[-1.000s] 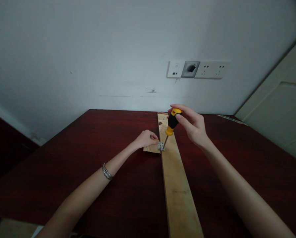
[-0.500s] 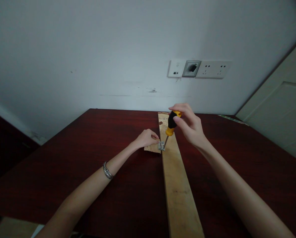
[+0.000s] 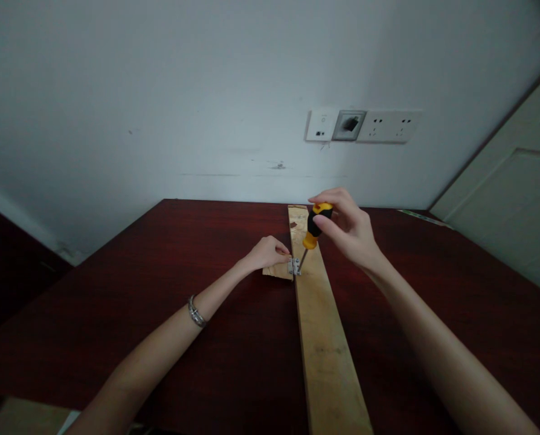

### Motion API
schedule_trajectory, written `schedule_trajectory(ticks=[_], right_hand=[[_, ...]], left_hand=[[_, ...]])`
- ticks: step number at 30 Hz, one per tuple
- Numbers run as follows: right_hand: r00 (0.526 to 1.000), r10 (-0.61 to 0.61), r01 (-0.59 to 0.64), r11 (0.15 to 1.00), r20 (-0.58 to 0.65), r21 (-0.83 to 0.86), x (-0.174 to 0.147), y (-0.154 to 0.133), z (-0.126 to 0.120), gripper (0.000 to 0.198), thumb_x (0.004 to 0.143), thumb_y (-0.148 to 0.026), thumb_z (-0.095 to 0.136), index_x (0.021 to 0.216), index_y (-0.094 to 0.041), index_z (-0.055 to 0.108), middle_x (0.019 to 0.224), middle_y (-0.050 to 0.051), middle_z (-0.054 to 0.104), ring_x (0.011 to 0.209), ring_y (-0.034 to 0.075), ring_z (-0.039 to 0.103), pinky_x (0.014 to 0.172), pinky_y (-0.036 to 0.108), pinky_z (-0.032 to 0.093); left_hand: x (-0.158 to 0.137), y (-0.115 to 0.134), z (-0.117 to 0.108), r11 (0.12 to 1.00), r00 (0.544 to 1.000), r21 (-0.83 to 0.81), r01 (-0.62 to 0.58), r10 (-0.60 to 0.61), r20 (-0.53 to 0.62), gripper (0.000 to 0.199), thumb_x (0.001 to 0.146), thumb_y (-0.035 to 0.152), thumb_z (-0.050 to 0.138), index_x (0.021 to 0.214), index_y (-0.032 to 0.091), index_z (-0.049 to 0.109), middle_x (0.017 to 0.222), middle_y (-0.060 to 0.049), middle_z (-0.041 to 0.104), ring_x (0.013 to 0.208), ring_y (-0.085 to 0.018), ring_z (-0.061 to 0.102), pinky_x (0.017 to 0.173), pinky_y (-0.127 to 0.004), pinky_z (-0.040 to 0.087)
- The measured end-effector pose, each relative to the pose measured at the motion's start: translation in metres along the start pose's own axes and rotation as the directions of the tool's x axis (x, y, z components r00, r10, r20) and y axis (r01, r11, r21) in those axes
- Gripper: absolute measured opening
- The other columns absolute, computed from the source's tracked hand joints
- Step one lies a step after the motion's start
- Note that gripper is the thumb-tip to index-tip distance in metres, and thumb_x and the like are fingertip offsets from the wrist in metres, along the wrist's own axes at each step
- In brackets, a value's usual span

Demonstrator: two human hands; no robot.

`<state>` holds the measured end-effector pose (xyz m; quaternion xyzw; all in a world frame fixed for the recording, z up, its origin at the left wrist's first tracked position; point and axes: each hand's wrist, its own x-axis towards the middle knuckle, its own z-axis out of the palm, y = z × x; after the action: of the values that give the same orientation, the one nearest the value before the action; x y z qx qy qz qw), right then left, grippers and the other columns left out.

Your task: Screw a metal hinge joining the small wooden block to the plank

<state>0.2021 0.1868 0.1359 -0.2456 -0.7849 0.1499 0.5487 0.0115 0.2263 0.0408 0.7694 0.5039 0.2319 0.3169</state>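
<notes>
My right hand [image 3: 346,226] is closed around the yellow-and-black handle of a screwdriver [image 3: 314,228]. The screwdriver leans with its tip down at a small metal hinge [image 3: 296,266], at the leaf on the long wooden board [image 3: 327,344]. The hinge's other leaf lies on a short wooden piece [image 3: 276,271] that sits against the board's left side. My left hand [image 3: 269,252] grips the short piece near the hinge, with its fingers pinched at the far edge. The exact contact of the tip with a screw is too small to make out.
Under the wood is a dark red tabletop [image 3: 197,374], its far edge at a pale wall [image 3: 183,90]. Wall sockets [image 3: 390,127] are set above it. To the right stands a white panelled door [image 3: 523,199]. A thin strip [image 3: 426,219] lies at the far right edge.
The screwdriver handle has turned and tilted slightly within my right hand, whose fingers have shifted a little. My left hand, the hinge and both wooden pieces look the same.
</notes>
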Motion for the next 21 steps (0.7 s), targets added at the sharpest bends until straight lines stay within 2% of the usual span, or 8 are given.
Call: schedule_trajectory(ticks=[3, 5, 10, 12, 14, 17, 19, 21], right_hand=[[0.994, 0.04, -0.053, 0.991, 0.1, 0.126, 0.0006, -0.0054, -0.0057, 0.027, 0.088, -0.025, 0.046, 0.109, -0.029, 0.061, 0.114, 0.004, 0.057, 0.102, 0.02, 0.055, 0.09, 0.042, 0.044], [0.988, 0.065, -0.086, 0.985, 0.139, 0.15, 0.0012, -0.0077, -0.0071, 0.028, 0.087, -0.025, 0.048, 0.111, -0.029, 0.061, 0.113, 0.004, 0.058, 0.1, 0.02, 0.057, 0.089, 0.04, 0.046], [0.993, 0.105, -0.108, 0.993, 0.051, 0.045, 0.0013, -0.004, -0.0018, 0.032, 0.077, -0.03, 0.064, 0.108, -0.026, 0.06, 0.102, 0.004, 0.058, 0.092, 0.019, 0.057, 0.079, 0.035, 0.051], [0.992, 0.113, -0.113, 0.994, 0.057, 0.001, 0.0008, -0.0025, -0.0013, 0.033, 0.075, -0.031, 0.065, 0.108, -0.026, 0.06, 0.104, 0.005, 0.056, 0.092, 0.019, 0.056, 0.076, 0.034, 0.051], [0.98, 0.139, -0.144, 0.989, 0.14, 0.021, 0.0004, -0.0026, -0.0036, 0.039, 0.078, -0.029, 0.062, 0.117, -0.027, 0.055, 0.11, 0.006, 0.055, 0.097, 0.02, 0.056, 0.077, 0.034, 0.052], [0.927, 0.181, -0.233, 0.964, 0.329, 0.127, 0.0006, -0.0037, -0.0088, 0.054, 0.081, -0.025, 0.057, 0.132, -0.028, 0.041, 0.115, 0.007, 0.056, 0.101, 0.021, 0.056, 0.08, 0.037, 0.052], [0.898, 0.202, -0.274, 0.952, 0.392, 0.135, 0.0012, -0.0035, -0.0108, 0.053, 0.08, -0.025, 0.058, 0.13, -0.025, 0.044, 0.111, 0.007, 0.059, 0.098, 0.021, 0.058, 0.082, 0.038, 0.051], [0.897, 0.225, -0.284, 0.953, 0.38, 0.105, 0.0015, -0.0022, -0.0107, 0.046, 0.078, -0.026, 0.062, 0.122, -0.021, 0.051, 0.107, 0.007, 0.06, 0.094, 0.02, 0.06, 0.081, 0.037, 0.052]], left_hand=[[0.0005, -0.0006, 0.0004, 1.0, 1.0, 0.003, -0.001, 0.001, -0.006, 0.023, 0.068, 0.027, 0.064, 0.086, 0.015, 0.073, 0.081, -0.004, 0.071, 0.073, -0.016, 0.063, 0.066, -0.026, 0.047], [0.0002, -0.0005, 0.0002, 1.0, 1.0, -0.002, -0.008, 0.008, -0.004, 0.023, 0.068, 0.027, 0.065, 0.086, 0.015, 0.073, 0.082, -0.004, 0.071, 0.073, -0.016, 0.064, 0.068, -0.026, 0.048], [-0.0011, 0.0006, -0.001, 1.0, 1.0, -0.029, -0.003, 0.003, 0.012, 0.026, 0.068, 0.028, 0.065, 0.087, 0.014, 0.072, 0.084, -0.006, 0.072, 0.076, -0.017, 0.064, 0.07, -0.025, 0.048], [-0.0013, 0.0007, -0.0013, 0.999, 1.0, -0.039, 0.003, -0.003, 0.016, 0.026, 0.068, 0.029, 0.065, 0.088, 0.014, 0.072, 0.084, -0.006, 0.072, 0.077, -0.018, 0.064, 0.071, -0.025, 0.048], [-0.0011, 0.0004, -0.0013, 0.999, 1.0, -0.034, 0.004, -0.004, 0.016, 0.027, 0.068, 0.029, 0.065, 0.088, 0.014, 0.072, 0.084, -0.005, 0.072, 0.077, -0.018, 0.064, 0.071, -0.025, 0.048], [-0.0005, -0.0006, -0.0014, 1.0, 1.0, -0.015, -0.01, 0.01, 0.017, 0.026, 0.068, 0.029, 0.064, 0.089, 0.015, 0.072, 0.085, -0.005, 0.072, 0.077, -0.018, 0.064, 0.071, -0.026, 0.048], [-0.0003, -0.0009, -0.0017, 1.0, 1.0, -0.014, -0.02, 0.02, 0.02, 0.026, 0.068, 0.028, 0.064, 0.089, 0.015, 0.072, 0.086, -0.005, 0.072, 0.078, -0.018, 0.064, 0.071, -0.026, 0.048], [-0.0004, -0.0006, -0.0021, 1.0, 0.999, -0.019, -0.023, 0.024, 0.024, 0.027, 0.068, 0.028, 0.064, 0.09, 0.014, 0.072, 0.086, -0.005, 0.072, 0.078, -0.018, 0.064, 0.071, -0.025, 0.048]])
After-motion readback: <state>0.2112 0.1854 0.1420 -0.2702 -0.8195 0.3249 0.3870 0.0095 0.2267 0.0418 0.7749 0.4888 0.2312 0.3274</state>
